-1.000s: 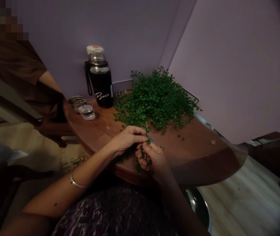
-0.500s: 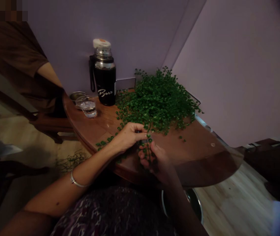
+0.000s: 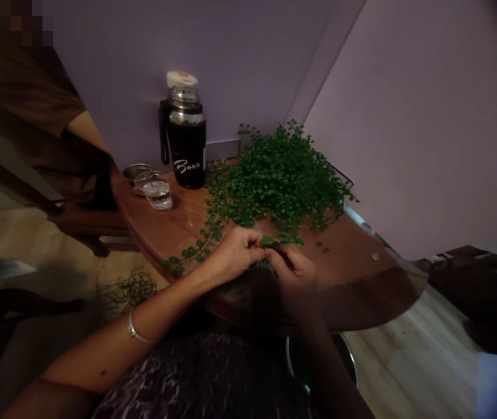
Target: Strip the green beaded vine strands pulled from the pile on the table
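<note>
Purple walls (image 3: 248, 64) fill the top of the frame, meeting in a corner a bit right of center, and a curved brown wooden desk (image 3: 344, 262) takes up the middle. Our big heap of greens (image 3: 283, 174) sits center to right on it, close to the walls, all small round leaves. A loose strand (image 3: 194, 251) of the same stuff trails off to the left, down to the desk's near edge.

Both our hands are at the center, just below the heap. The left (image 3: 235, 250) has its thumb and fingers pinched on one end of a sprig (image 3: 281, 240), and the right (image 3: 296, 276) is closed on it too, fingertips right up against the left's. We've got a silver bangle (image 3: 132, 326) on the left wrist.

Left of the heap there's a black flask (image 3: 187, 148) with "Boss" on it, standing upright, then a glass (image 3: 159, 195) of clear liquid with a bowl (image 3: 137, 170) just behind it. Thin stems (image 3: 130, 288) are piled lower left, below desk level. A round basin (image 3: 355, 368) peeks out bottom center-right, partly behind our right arm. Somebody in a brown top (image 3: 21, 110) is at upper left.
</note>
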The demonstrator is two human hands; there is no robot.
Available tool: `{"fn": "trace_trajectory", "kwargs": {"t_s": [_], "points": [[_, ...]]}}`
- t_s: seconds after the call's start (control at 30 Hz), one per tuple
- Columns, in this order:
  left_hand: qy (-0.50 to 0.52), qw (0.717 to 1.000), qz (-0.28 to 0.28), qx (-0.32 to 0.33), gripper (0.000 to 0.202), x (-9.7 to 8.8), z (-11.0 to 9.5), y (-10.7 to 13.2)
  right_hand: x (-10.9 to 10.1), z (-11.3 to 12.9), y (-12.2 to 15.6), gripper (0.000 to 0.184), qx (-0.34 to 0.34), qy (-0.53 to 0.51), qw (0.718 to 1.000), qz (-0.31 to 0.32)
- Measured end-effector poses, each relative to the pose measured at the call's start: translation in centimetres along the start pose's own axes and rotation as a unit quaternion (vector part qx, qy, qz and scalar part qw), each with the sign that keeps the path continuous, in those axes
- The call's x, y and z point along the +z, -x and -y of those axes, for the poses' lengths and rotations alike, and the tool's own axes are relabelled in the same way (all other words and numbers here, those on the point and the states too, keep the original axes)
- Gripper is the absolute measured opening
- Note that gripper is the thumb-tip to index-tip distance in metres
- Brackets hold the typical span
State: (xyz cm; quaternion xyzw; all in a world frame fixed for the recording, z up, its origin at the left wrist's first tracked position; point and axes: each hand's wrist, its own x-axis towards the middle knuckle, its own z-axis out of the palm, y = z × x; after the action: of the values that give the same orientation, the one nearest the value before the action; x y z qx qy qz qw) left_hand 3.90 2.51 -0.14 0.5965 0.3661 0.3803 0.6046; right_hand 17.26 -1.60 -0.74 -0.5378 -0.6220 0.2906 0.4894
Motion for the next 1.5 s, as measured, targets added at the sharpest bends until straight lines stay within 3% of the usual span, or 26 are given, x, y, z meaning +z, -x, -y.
{"fn": "trace_trajectory", "kwargs": {"t_s": [0.23,0.3,0.53,0.77,0.87,1.0,1.13,1.27,1.4,1.5], "points": [[0.139,0.987,-0.012,-0.084,0.012,0.2,-0.4,0.5,0.0,-0.7,0.0,0.015,0.111,-0.084,0.99,0.04],[0.15,0.983,0.009,-0.109,0.011,0.0,-0.5,0.5,0.0,-1.0,0.0,0.018,0.144,-0.136,0.979,0.054],[0.216,0.943,0.163,-0.192,0.012,-1.4,-0.3,0.6,-0.7,-1.4,0.3,0.015,0.219,-0.362,0.893,0.152],[0.281,0.914,0.215,-0.196,0.008,-1.9,0.1,1.0,-0.7,-1.8,0.5,0.014,0.242,-0.466,0.823,0.216],[0.294,0.915,0.213,-0.177,0.01,-2.3,-0.1,1.0,-1.1,-2.1,0.2,0.015,0.269,-0.501,0.8,0.193],[0.213,0.953,0.124,-0.176,0.013,-2.5,-0.4,1.2,-1.9,-2.6,-0.1,0.013,0.277,-0.471,0.832,0.097],[0.105,0.981,0.035,-0.157,0.015,-2.0,-0.3,1.2,-2.8,-2.9,-0.4,0.014,0.263,-0.42,0.867,0.046],[-0.014,0.992,0.037,-0.122,0.017,-1.5,-0.1,1.1,-4.0,-2.1,-1.1,0.026,0.23,-0.337,0.913,0.024],[-0.098,0.983,0.091,-0.123,0.014,-0.9,0.2,1.1,-4.5,-0.8,-1.9,0.031,0.141,-0.133,0.975,0.112],[-0.145,0.979,0.099,-0.106,0.017,-0.4,0.4,1.2,-3.8,-0.3,-2.0,0.022,0.066,0.0,0.973,0.221]]}}
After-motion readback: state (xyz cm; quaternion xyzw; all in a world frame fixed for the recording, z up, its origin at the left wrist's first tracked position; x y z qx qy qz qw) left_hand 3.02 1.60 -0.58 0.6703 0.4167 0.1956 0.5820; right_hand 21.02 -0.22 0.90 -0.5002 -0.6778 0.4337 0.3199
